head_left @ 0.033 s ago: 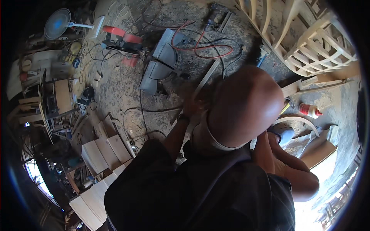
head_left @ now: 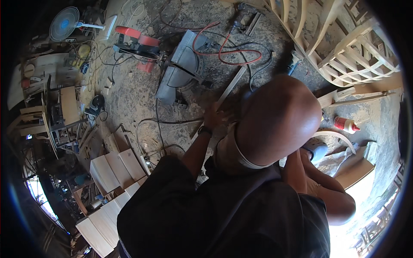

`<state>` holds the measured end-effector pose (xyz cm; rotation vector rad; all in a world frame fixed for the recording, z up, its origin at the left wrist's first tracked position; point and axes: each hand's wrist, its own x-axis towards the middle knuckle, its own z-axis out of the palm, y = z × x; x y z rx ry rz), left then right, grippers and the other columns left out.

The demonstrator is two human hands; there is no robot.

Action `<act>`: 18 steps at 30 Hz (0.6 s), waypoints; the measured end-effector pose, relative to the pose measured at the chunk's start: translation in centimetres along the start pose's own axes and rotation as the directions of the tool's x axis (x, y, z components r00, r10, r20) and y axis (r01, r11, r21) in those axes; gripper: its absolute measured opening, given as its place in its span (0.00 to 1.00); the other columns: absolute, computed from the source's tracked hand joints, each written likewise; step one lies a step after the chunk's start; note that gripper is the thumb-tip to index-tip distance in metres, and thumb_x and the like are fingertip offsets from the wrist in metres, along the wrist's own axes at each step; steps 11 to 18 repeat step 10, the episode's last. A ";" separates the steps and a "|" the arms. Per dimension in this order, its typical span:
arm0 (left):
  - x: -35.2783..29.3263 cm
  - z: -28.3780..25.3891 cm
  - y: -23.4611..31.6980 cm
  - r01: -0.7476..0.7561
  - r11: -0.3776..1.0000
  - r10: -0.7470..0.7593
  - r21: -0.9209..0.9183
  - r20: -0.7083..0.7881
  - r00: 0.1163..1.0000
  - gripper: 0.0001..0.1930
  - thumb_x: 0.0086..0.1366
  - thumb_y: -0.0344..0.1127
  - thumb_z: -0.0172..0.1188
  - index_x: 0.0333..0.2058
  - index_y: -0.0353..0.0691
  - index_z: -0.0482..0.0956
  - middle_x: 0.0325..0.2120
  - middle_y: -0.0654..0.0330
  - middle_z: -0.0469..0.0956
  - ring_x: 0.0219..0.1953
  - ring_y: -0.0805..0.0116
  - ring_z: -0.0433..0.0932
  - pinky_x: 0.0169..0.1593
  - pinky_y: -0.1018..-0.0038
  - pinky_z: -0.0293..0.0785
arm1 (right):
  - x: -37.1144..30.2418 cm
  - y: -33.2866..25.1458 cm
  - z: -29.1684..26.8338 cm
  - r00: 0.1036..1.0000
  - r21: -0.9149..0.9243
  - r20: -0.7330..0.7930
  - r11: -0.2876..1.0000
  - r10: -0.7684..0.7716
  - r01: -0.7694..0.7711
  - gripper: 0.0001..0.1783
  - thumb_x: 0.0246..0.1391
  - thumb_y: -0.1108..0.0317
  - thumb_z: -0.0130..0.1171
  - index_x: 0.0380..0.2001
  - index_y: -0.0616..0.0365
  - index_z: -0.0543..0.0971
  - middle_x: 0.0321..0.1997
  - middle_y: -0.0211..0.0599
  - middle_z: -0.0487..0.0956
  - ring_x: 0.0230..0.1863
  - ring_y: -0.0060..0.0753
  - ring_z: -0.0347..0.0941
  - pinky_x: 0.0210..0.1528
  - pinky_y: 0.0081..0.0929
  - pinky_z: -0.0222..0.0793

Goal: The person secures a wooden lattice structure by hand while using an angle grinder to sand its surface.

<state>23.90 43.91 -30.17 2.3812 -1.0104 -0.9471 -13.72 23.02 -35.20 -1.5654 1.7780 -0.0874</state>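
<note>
My left hand [head_left: 214, 117] is closed round a long, thin, pale wood strip [head_left: 232, 86] that slants over the floor beside my raised knee [head_left: 282, 122]. The strip's far end comes close to the grey base of a mitre saw [head_left: 178, 69], and its near end shows below my wrist. From my right arm [head_left: 294, 172] only the forearm shows; it passes down behind the knee, which hides my right hand.
Ahead lie a red-bodied power tool [head_left: 144, 41] and a looped red cord [head_left: 238, 63]. Far right stands a curved wooden lattice frame [head_left: 344, 64]. A red-and-white bottle [head_left: 346, 124] rests near my foot. Stacked pale boards [head_left: 116, 172] stand left; a fan [head_left: 64, 23] is farther off.
My left hand, blurred before, shows more sharply at nearly the same place on the strip. The knee has shifted slightly right, covering most of a yellow thing beside it.
</note>
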 end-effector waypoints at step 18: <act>7.4 3.3 -4.9 -0.046 0.830 0.010 0.555 0.068 0.998 0.14 0.61 0.44 0.63 0.42 0.43 0.81 0.38 0.50 0.82 0.45 0.50 0.83 0.46 0.53 0.79 | 1.8 0.9 0.4 0.995 -0.056 0.097 0.998 0.025 -0.019 0.21 0.54 0.54 0.58 0.44 0.60 0.79 0.48 0.60 0.81 0.53 0.62 0.77 0.54 0.53 0.72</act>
